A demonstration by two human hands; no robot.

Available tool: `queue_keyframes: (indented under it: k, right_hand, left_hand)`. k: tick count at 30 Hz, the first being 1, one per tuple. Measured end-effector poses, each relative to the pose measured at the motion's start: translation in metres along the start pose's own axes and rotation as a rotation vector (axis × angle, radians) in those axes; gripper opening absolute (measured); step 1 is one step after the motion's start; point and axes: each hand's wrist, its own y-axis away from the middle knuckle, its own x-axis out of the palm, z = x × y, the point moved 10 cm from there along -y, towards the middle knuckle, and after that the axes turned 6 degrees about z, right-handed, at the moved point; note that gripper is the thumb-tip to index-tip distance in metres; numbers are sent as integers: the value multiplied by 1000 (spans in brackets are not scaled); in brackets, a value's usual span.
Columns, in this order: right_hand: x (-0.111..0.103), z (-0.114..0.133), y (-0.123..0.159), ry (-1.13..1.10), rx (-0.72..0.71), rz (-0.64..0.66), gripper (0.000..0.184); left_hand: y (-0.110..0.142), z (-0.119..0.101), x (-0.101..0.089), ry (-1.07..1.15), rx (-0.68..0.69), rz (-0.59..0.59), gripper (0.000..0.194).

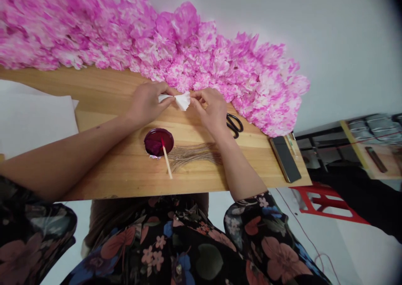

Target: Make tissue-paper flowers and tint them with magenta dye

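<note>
A: What do the fingers do?
B: The left hand (149,103) pinches a white piece (182,101), gathered at its middle and fanned on both sides, a little above the centre of the frame. The right hand (212,107) has its fingertips at the right edge — whether they grip or only touch, I cannot tell.
A: How will it handle?
B: It looks like thin paper, so I judge it very light, soft and easy to tear. Better to hold the gathered middle firmly and take the fanned edges gently.
A: And what is hidden?
B: The left fingers cover part of the piece. Below, the right forearm hides one end of the brown strands (197,154); the right wrist covers the blades of the scissors (240,127). At the far left, white sheets (34,117) are cut off by the frame.
</note>
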Motion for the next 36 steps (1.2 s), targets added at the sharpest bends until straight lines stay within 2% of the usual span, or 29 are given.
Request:
queue_keyframes:
  k: [8,15,23,27,31,36]
  right_hand:
    - [13,7,2,113,-16,83,18]
    - [22,19,1,39,-43,176,10]
    - [-5,-8,-2,-69,30,-7,24]
    - [4,-2,-1,-12,-25,48,31]
    - [17,5,1,9,-54,108,30]
    - [19,-2,0,32,-11,138,25]
  left_hand:
    - [1,-9,4,24,36,47,19]
    - [0,-2,-2,4,-14,5,16]
    - [-2,5,0,-1,-24,22,18]
    - [0,-2,4,11,30,35,19]
    - [1,-10,5,21,57,64,20]
    - [0,-7,0,-4,1,47,17]
